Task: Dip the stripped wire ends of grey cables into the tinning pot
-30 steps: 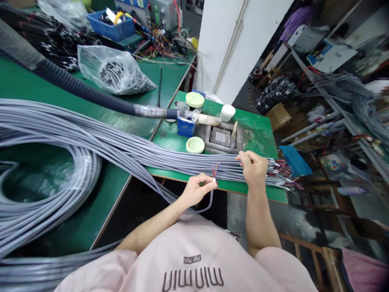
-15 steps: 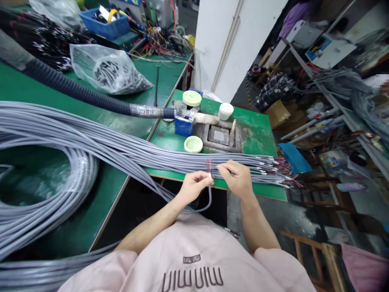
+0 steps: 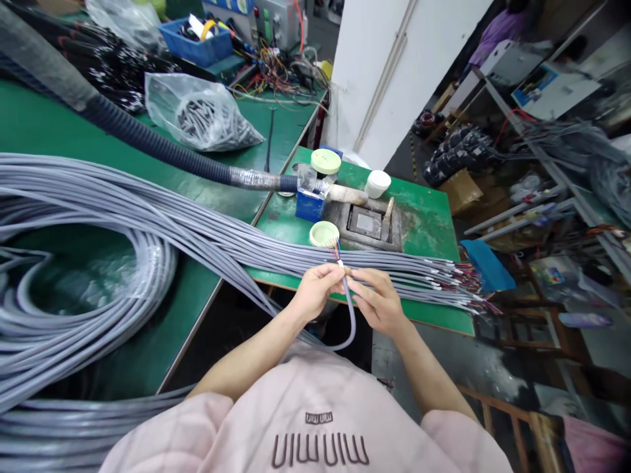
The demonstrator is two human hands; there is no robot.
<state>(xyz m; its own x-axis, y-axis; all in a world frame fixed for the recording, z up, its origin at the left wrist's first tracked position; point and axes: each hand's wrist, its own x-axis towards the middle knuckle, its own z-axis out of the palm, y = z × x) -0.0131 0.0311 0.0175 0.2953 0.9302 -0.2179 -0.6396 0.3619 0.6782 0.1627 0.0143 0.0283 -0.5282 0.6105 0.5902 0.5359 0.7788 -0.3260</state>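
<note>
My left hand (image 3: 318,289) pinches the end of a single grey cable (image 3: 351,314), just below its stripped coloured wires (image 3: 336,250), which point up. My right hand (image 3: 377,299) closes its fingers on the same cable right beside the left. The cable loops down between my hands and back toward my lap. Behind my hands, a thick bundle of grey cables (image 3: 207,243) lies across the green table (image 3: 424,217), its stripped ends (image 3: 458,279) fanned out at the right edge.
A corrugated black hose (image 3: 162,148) runs to a small metal solder pot (image 3: 367,223) with a blue box (image 3: 308,203), two pale green lids and a white cup (image 3: 378,182). A plastic bag of parts (image 3: 202,118) sits farther back. Cluttered shelves stand right.
My right hand left the cable bundle and came left to join my left hand on the single cable. The cable end now stands higher, and the view shifted slightly.
</note>
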